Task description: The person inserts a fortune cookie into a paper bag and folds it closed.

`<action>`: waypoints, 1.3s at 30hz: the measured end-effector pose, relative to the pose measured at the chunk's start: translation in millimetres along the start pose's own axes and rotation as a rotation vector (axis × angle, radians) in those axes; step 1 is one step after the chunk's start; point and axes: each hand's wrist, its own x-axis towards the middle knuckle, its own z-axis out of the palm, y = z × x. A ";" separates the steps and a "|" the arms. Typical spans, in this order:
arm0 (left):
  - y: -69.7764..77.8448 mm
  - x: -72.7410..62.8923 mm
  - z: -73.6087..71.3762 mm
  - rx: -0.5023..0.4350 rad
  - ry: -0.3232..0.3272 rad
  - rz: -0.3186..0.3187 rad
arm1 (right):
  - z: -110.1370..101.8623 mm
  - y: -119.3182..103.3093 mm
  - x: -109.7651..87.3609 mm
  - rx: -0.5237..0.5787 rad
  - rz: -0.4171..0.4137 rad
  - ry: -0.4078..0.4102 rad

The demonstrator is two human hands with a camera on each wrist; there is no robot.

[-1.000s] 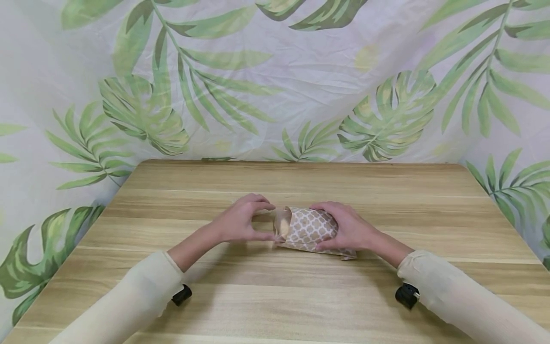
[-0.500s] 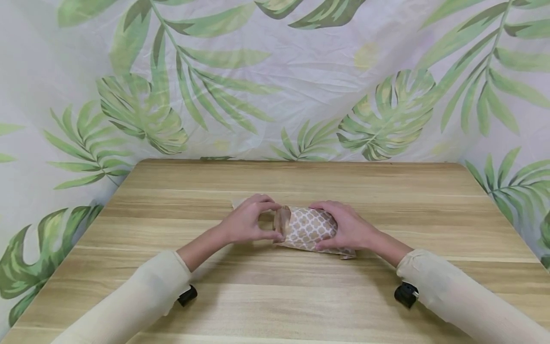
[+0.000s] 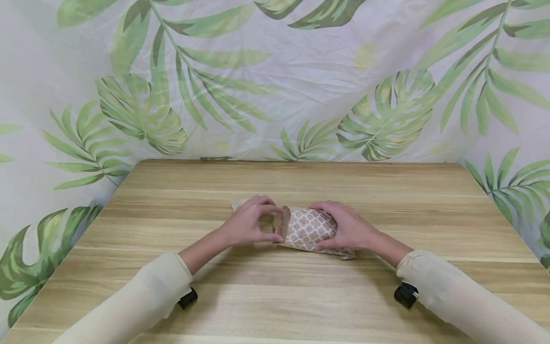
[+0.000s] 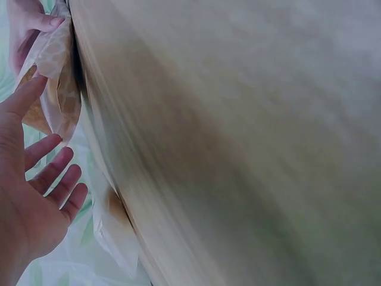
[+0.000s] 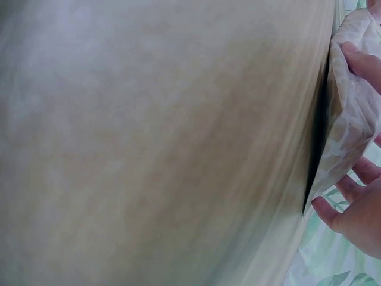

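A paper bag (image 3: 311, 229), brown with a white lattice pattern, lies on its side on the table. Its mouth faces left and shows plain brown paper; what is inside cannot be seen. My right hand (image 3: 352, 227) grips the bag's right part, thumb on the near side and fingers on the far side. At the mouth, my left hand (image 3: 247, 222) holds the edges between thumb and forefinger, while the other fingers stand spread in the left wrist view. Partly hidden behind the left hand, a pale sheet-like piece (image 4: 113, 229) with a brown patch lies on the table.
The wood-grain table (image 3: 301, 306) reaches back to a hanging cloth (image 3: 301, 86) printed with green leaves. Small black devices sit under both sleeves, one by the left cuff (image 3: 187, 298) and one by the right cuff (image 3: 406, 295).
My left hand has moved slightly right onto the bag's mouth. A tan content visible there earlier is now hidden, and a pale piece shows behind that hand. The right hand has stayed put.
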 end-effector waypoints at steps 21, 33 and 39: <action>0.4 4.4 7.7 -0.134 -0.050 -0.072 | 0.4 1.5 0.5 0.010 -0.001 -0.002; 5.2 9.5 6.5 -0.128 -0.086 -0.065 | 1.6 3.2 0.6 0.010 0.005 -0.003; 2.0 5.6 0.9 -0.194 -0.087 -0.083 | 1.7 3.2 0.9 0.009 0.001 -0.003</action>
